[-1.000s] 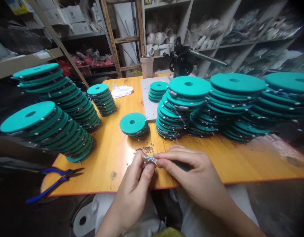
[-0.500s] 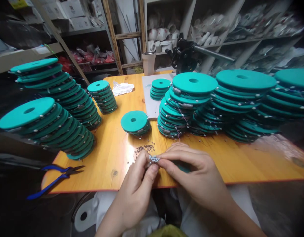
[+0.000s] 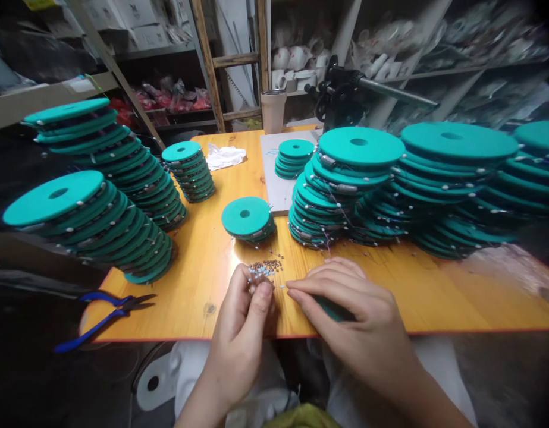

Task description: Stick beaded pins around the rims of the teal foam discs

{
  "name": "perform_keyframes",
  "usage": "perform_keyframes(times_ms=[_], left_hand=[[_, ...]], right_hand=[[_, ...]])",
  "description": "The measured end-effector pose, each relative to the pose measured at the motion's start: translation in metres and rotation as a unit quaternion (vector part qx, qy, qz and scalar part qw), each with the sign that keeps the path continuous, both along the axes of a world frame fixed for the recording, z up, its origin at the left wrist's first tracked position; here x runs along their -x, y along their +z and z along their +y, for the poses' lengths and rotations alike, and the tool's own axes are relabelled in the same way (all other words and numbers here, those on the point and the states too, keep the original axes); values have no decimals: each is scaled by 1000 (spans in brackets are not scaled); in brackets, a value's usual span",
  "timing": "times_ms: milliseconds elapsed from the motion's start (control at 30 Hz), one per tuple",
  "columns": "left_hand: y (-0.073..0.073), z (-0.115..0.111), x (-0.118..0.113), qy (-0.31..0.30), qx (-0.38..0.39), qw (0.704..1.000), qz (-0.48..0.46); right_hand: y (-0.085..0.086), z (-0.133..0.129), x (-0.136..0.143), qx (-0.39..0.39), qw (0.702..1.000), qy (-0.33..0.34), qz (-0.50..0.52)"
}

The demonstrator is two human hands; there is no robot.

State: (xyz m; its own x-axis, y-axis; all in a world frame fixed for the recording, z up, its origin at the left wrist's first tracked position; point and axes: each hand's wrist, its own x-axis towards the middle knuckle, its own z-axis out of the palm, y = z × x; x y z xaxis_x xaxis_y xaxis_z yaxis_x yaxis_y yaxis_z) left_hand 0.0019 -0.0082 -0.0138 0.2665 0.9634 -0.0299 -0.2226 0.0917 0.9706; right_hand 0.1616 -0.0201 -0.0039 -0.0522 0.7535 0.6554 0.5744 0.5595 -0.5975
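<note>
My left hand (image 3: 238,327) is closed around a bunch of pins with pale blue round heads (image 3: 260,272), which stick up above the thumb. A short gap to the right, my right hand (image 3: 361,315) pinches a single pale-headed pin (image 3: 282,286) between thumb and forefinger. Beneath the right palm part of a teal foam disc (image 3: 334,308) shows; the rest is covered by the fingers. Small dark beads (image 3: 269,264) lie loose on the wooden table (image 3: 194,255) just beyond the left hand. Behind them sits a short stack of teal discs (image 3: 246,216).
Tall leaning stacks of teal discs with pins round their edges stand at left (image 3: 55,199) and right (image 3: 361,145). Blue-handled pliers (image 3: 122,306) lie at the front left edge. Farther back are a crumpled tissue (image 3: 225,156), a cup (image 3: 273,112) and a black hand press (image 3: 341,95).
My right hand has drawn away from the pin bunch, and a single pin now shows at its fingertips. The left hand has shifted slightly left. The view has moved a little.
</note>
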Motion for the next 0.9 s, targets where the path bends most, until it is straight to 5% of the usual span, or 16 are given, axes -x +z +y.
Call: perform_keyframes(times_ms=[167,367,700,900], left_hand=[[-4,-4,2,53,-84,992,78],[-9,-9,4,119,-231,948,182],[-7,-11,2,124,-191,955,189],[-10,-8,6,38,-188,956,224]], right_hand=[[0,-1,0,17,1000,6,16],[0,-3,-1,18,1000,10,17],[3,-4,-1,32,999,19,30],[1,-1,-4,37,995,50,73]])
